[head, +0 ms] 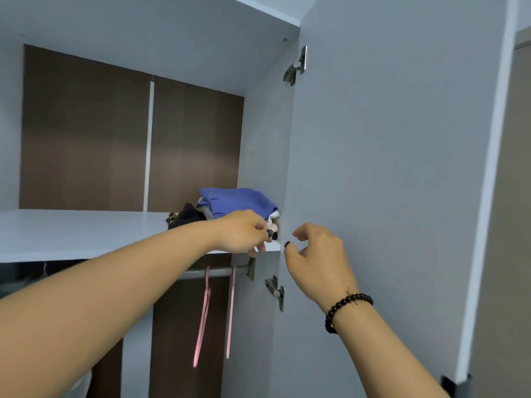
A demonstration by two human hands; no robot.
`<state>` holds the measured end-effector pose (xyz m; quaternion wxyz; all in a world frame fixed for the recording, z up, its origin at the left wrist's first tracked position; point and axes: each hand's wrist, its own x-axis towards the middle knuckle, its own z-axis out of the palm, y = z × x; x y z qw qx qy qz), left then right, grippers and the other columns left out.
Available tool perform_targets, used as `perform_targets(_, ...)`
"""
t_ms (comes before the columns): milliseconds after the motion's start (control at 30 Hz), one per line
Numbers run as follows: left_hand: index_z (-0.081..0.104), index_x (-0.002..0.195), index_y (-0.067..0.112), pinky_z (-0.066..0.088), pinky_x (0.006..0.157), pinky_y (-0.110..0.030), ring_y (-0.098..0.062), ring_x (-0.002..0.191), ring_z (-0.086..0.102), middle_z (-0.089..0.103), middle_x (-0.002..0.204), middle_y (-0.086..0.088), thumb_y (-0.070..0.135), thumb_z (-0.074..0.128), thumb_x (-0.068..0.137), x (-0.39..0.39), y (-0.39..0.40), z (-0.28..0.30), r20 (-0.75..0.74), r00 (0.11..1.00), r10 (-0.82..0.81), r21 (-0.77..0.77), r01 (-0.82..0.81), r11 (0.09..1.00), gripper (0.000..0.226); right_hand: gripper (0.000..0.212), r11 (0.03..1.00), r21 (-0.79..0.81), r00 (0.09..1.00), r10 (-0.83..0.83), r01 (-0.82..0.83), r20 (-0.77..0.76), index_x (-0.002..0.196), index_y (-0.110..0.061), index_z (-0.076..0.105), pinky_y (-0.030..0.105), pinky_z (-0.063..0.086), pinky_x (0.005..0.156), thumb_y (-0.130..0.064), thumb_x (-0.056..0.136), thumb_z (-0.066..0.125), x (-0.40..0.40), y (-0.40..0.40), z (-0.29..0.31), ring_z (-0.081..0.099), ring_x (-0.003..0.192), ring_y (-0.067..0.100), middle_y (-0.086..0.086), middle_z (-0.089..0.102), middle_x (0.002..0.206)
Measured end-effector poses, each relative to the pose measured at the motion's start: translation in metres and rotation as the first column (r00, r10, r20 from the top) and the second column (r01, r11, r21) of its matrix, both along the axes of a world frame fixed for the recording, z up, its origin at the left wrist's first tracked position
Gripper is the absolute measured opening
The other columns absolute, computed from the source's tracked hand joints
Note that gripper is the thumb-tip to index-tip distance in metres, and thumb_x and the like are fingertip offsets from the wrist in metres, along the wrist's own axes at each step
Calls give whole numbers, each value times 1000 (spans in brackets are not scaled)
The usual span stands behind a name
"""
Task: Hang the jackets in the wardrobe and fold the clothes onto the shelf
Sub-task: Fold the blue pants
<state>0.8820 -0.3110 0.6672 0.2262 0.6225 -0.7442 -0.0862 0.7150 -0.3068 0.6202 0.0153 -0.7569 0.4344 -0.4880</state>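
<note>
The left hand (pixel 244 232) reaches over the near edge of the shelf (pixel 71 234), fingers curled at the foot of a small stack of folded clothes (pixel 238 202); it seems to pinch a pale lower layer, though the fingertips are partly hidden. The right hand (pixel 313 254) hangs just beside it, in front of the open door (pixel 388 168), fingers loosely curled and holding nothing. A blue piece tops the stack, which sits at the right end of the shelf against the side wall, with a black garment (pixel 186 215) just to its left. Below, two pink hangers (pixel 204 311) hang bare on the rail (pixel 218 272).

The step looks like settling the stack. To do it well, push from the bottom layer, not the top, so the pile slides as one and does not shear. The free hand could steady the blue top. Keep the stack back from the near edge, and clear of the door's hinge (pixel 275 291) side.
</note>
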Motion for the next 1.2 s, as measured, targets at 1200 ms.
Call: perform_targets(1200,64,100,30,54,84,-35,-10,89,63,68,93,14,32,47,94,-186,331,-286,-236,955,-179,314,250,916,18,28,783,528,944,-247,328,-219,118,-19,57,28,51,78,-30,92,54,-214,343,-242,60,86,10,-5,57,121)
